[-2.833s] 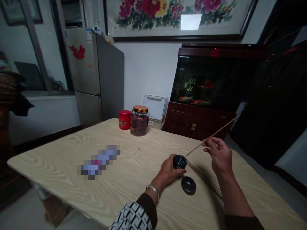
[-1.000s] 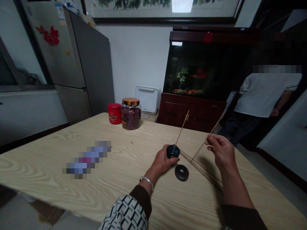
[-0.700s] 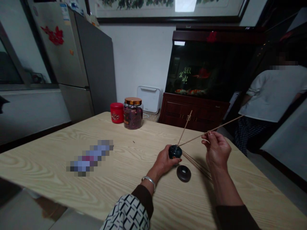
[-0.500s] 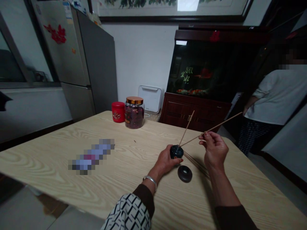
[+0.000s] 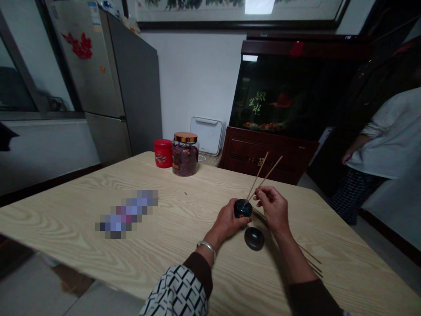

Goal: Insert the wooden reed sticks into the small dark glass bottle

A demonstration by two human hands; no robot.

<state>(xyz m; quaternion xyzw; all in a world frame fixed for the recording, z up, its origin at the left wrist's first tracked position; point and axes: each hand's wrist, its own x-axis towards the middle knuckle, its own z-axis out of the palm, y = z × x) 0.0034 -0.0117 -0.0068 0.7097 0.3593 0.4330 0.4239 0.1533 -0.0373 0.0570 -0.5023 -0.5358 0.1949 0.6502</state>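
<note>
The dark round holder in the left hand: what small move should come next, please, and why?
Probably the right hand should push its thin wooden stick gently down into the dark round holder. Its lower end appears to be at the holder's top, the left hand grips the holder, and another thin stick already seems to stand in it.
</note>
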